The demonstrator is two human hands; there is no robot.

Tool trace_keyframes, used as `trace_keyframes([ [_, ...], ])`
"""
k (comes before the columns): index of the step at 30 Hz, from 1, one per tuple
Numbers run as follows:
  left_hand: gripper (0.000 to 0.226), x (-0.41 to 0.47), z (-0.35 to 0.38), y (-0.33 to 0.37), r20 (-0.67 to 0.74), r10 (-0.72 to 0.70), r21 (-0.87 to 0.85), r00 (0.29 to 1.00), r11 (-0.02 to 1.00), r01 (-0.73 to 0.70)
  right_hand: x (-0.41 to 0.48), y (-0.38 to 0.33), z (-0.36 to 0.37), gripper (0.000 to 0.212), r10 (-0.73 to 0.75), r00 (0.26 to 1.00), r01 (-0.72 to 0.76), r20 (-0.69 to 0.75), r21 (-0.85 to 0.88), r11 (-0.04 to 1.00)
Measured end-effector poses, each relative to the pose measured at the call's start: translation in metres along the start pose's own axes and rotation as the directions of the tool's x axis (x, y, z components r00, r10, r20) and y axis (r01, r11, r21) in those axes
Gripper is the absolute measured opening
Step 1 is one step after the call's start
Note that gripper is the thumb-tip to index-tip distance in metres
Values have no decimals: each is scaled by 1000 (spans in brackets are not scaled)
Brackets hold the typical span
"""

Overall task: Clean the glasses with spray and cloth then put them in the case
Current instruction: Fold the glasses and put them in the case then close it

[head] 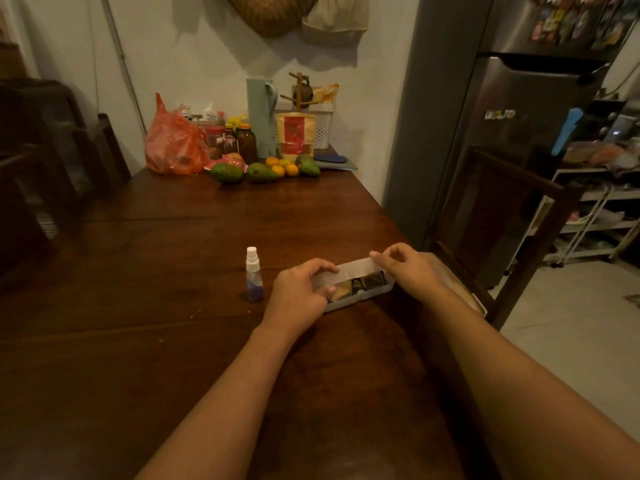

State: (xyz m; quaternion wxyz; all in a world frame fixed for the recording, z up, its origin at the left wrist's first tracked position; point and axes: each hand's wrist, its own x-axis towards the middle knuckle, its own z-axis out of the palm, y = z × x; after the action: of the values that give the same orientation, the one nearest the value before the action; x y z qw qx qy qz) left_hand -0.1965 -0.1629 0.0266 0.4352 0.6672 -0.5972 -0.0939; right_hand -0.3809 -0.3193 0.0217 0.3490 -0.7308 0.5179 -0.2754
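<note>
Pinching the lid point(349, 270) at both ends, the fingers are curled rather than flat. The left hand point(301, 289) wraps its fingers over the lid's left end, with its thumb tucked under the front edge. The right hand point(405, 268) holds the right end, its fingertips point(375, 254) on the far edge. Neither hand holds anything else. Gripping both ends probably keeps the long, thin lid from twisting on its hinge and steadies the light case point(379, 294) on the table point(173, 271).

The lid stands partly raised and leaves a gap at the front. Through the gap the glasses point(367, 282) show, dark-framed and lying lengthwise inside the case. Beside them, toward the left end, is a yellowish patch that I take to be the cloth point(343, 291), though too little of it shows to be sure. From this one view I cannot tell whether the lid is going up or coming down, so this is either the very start of the job or its last step.

The spray bottle point(254, 275) stands upright just left of the left hand, apart from the case and within easy reach, capped, with a little blue liquid at the bottom.

By count there are two hands, one case, one pair of glasses, one bottle and apparently one cloth. At the far end of the table, against the wall, are three green fruits point(259, 173), a few oranges point(278, 170) and one orange plastic bag point(173, 143), all well away from the work.
</note>
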Motion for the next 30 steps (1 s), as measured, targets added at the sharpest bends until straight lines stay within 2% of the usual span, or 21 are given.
trace_keyframes([
  [4, 17, -2, 1, 4, 33, -23, 42, 999, 999, 22, -9, 7, 3, 24, 11, 995, -14, 98, 33, 999],
  [7, 20, -3, 2, 5, 39, -44, 92, 998, 995, 40, -16, 11, 9, 11, -12, 985, 10, 173, 15, 1000],
  [11, 24, -6, 3, 5, 48, -79, 82, 996, 994, 75, -21, 19, 14, 17, -93, 983, 104, 157, -64, 992],
  [16, 27, -8, 6, 5, 76, -75, 38, 994, 997, 73, -28, 30, 22, 27, -273, 961, 267, -32, -124, 956],
  [19, 30, -8, 8, 5, 70, -71, 96, 995, 993, 64, -34, 27, 25, 8, -348, 934, 332, -80, -165, 929],
  [20, 31, -8, 9, 5, 60, -62, 116, 996, 992, 55, -36, 25, 26, 7, -374, 922, 352, -99, -185, 917],
  [23, 37, -10, 11, 5, 56, -33, 182, 998, 983, 22, -45, 20, 27, 25, -462, 873, 407, -158, -285, 868],
  [26, 43, -12, 13, 6, 52, -7, 227, 999, 974, -5, -49, 13, 28, 24, -500, 855, 416, -140, -392, 821],
  [30, 41, -11, 14, 8, 50, 20, 303, 999, 952, -34, -47, 9, 27, 26, -542, 835, 440, -95, -478, 760],
])
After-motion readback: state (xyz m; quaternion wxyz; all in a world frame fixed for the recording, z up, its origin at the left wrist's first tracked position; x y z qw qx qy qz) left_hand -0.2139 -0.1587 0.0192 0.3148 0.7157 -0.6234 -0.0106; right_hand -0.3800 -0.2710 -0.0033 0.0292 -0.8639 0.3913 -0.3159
